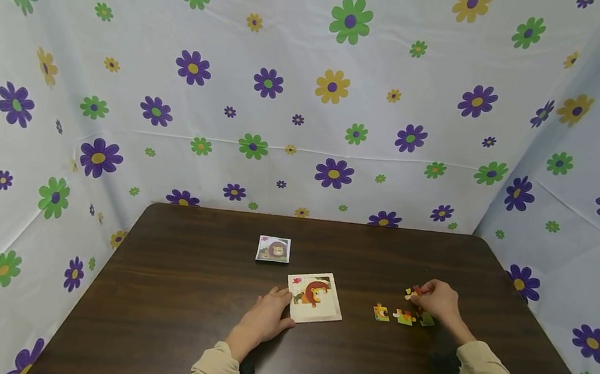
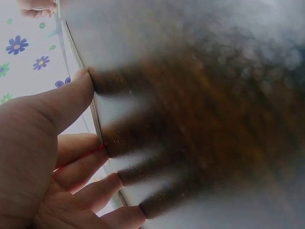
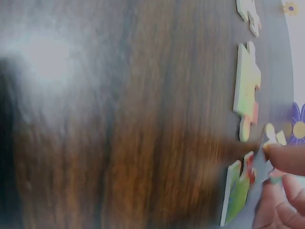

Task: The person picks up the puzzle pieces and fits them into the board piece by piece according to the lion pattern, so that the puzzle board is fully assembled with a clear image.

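A square puzzle board (image 1: 323, 313) lies on the table, its upper part filled with pieces of a lion picture. My left hand (image 1: 265, 317) rests beside it, fingers fairly straight and touching its left edge, with the thumb near the lower corner. To the right, my right hand (image 1: 438, 299) pinches a puzzle piece (image 1: 413, 293) between thumb and fingers. Close to that hand lie a green piece (image 1: 426, 319), a yellow-green piece (image 1: 404, 317) and an orange piece (image 1: 381, 312). In the right wrist view the thumb partly covers the pinched piece (image 3: 269, 133).
A small lion picture card (image 1: 273, 249) lies behind the board on the dark wooden table (image 1: 182, 297). Flower-printed cloth (image 1: 287, 105) hangs behind the table and along both sides.
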`<control>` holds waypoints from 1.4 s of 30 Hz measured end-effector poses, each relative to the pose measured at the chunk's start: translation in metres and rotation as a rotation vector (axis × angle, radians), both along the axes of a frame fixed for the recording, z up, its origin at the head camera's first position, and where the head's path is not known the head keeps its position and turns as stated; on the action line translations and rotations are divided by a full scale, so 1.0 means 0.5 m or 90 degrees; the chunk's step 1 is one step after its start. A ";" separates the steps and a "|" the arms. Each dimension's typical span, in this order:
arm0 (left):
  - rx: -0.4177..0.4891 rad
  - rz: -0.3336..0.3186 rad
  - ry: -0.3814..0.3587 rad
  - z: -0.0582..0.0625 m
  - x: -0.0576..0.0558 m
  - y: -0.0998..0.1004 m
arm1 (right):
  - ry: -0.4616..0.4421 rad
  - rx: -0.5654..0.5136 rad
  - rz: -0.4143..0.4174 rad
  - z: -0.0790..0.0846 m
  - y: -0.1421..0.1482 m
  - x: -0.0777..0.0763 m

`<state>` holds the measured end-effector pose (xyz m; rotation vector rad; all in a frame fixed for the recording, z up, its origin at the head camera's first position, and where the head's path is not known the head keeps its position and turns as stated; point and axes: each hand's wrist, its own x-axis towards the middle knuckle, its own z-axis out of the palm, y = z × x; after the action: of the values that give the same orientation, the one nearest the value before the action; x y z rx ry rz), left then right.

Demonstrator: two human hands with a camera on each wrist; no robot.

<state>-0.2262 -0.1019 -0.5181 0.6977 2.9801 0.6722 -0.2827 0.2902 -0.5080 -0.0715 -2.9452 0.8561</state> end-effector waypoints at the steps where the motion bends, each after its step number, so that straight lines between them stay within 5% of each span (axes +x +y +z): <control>1: 0.000 0.001 -0.001 0.000 0.000 0.000 | 0.019 -0.007 0.002 -0.001 -0.003 0.000; 14: -0.005 0.006 -0.009 -0.002 0.001 -0.001 | 0.126 -0.049 0.048 0.034 -0.070 -0.008; 24: -0.010 0.009 -0.014 -0.003 -0.001 -0.001 | 0.077 -0.155 0.108 0.055 -0.178 0.002; 42: -0.018 0.013 -0.015 -0.003 -0.003 0.003 | -0.007 -0.263 0.102 -0.010 -0.346 0.022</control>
<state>-0.2277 -0.1003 -0.5199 0.6539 2.9735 0.6333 -0.2717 0.1174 -0.5132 0.1381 -2.7608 1.4780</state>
